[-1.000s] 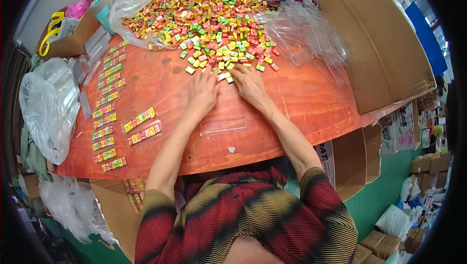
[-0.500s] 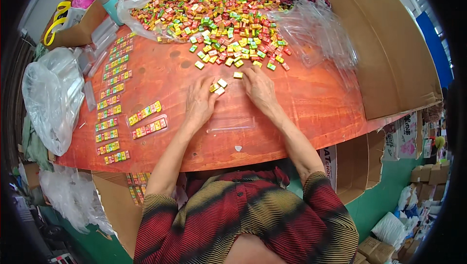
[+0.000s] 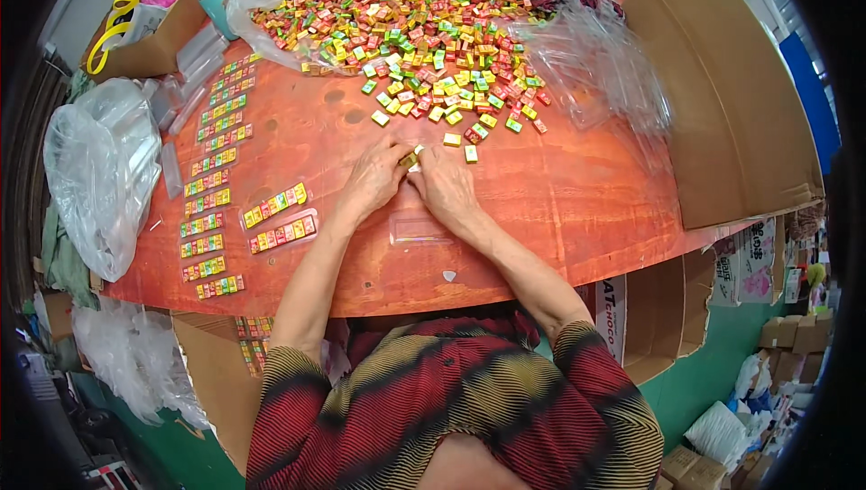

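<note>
My two hands meet at the middle of the table, fingers curled in around a few small yellow wrapped blocks (image 3: 411,160). My left hand (image 3: 375,176) closes on them from the left. From the other side, my right hand (image 3: 447,187) presses its fingertips against the same blocks; the fingers partly hide them. A loose yellow block (image 3: 453,140) and a paler one (image 3: 471,155) lie just beyond my right hand. Nearer to me, an empty clear plastic tray (image 3: 419,239) lies partly under my right wrist. To the left are two trays filled with rows of coloured blocks (image 3: 283,233).
A large heap of coloured blocks (image 3: 424,30) covers the far side. Filled trays (image 3: 206,222) form a column at left, beside a clear bag (image 3: 99,174). Clear plastic trays (image 3: 600,75) and a tall cardboard box (image 3: 722,93) stand right. A white scrap (image 3: 449,277) lies near the front edge.
My right hand has come left and nearer, joining my left hand at the blocks. Another loose block now lies beside my right hand. The whole view has shifted slightly.
</note>
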Demonstrator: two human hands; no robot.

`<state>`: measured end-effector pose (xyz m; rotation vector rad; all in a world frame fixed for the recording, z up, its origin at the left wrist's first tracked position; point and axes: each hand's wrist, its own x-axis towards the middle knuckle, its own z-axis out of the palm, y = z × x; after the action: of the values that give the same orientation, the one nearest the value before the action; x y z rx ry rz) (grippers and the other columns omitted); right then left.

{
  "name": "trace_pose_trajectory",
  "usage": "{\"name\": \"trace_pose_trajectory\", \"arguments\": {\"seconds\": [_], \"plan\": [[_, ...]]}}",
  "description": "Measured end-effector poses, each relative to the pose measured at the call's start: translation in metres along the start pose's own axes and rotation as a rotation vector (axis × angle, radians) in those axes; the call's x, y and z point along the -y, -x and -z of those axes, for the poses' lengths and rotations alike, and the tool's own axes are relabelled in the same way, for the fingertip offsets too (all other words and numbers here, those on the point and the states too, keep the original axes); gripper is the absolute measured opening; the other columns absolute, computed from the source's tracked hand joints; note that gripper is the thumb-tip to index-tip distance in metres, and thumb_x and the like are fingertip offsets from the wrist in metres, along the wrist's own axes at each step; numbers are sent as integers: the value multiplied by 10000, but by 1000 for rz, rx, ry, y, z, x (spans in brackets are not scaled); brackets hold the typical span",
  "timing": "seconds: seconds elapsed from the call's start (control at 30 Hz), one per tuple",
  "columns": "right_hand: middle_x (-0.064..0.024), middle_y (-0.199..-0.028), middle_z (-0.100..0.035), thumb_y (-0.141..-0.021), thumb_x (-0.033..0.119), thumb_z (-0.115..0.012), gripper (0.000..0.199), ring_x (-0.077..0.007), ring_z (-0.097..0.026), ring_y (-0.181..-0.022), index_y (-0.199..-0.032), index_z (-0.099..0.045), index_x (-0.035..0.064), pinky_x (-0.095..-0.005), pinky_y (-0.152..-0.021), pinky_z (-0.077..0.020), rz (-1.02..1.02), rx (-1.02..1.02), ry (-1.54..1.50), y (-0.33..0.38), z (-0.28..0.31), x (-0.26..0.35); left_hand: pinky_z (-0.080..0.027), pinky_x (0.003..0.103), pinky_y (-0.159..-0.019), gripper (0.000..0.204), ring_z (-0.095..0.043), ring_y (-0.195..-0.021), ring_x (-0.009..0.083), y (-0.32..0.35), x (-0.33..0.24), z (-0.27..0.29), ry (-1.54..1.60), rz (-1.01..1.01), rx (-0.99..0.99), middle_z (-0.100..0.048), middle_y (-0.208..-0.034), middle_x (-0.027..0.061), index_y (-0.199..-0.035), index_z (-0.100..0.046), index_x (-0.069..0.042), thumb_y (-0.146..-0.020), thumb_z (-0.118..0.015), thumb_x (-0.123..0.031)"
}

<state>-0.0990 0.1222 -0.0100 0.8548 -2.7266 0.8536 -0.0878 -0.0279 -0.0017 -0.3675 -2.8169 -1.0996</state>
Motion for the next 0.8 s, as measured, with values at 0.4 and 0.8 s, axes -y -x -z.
{"name": "trace_pose_trajectory", "arguments": {"seconds": [0.4, 0.8], "plan": [[-138, -933, -551, -801, 95, -480, 293, -317, -573, -813, -1081, -544, 154, -416, -613, -467, 242, 229, 48, -31, 14, -30, -430, 401, -730, 276, -519, -835, 326, 16, -13, 8, -40, 54, -38, -495, -849, 139, -992, -572, -60, -720, -609, -33], [-190, -808, -544, -770, 100, -509, 122, -352, -566, -678, -857, -490, 18, -440, -560, -415, 109, 26, 76, 10, 25, -26, -425, 393, -737, 315, -514, -868, 323, 11, -20, 5, -17, 118, 71, -493, -877, 136, -980, -545, -43, -691, -669, -63]]}}
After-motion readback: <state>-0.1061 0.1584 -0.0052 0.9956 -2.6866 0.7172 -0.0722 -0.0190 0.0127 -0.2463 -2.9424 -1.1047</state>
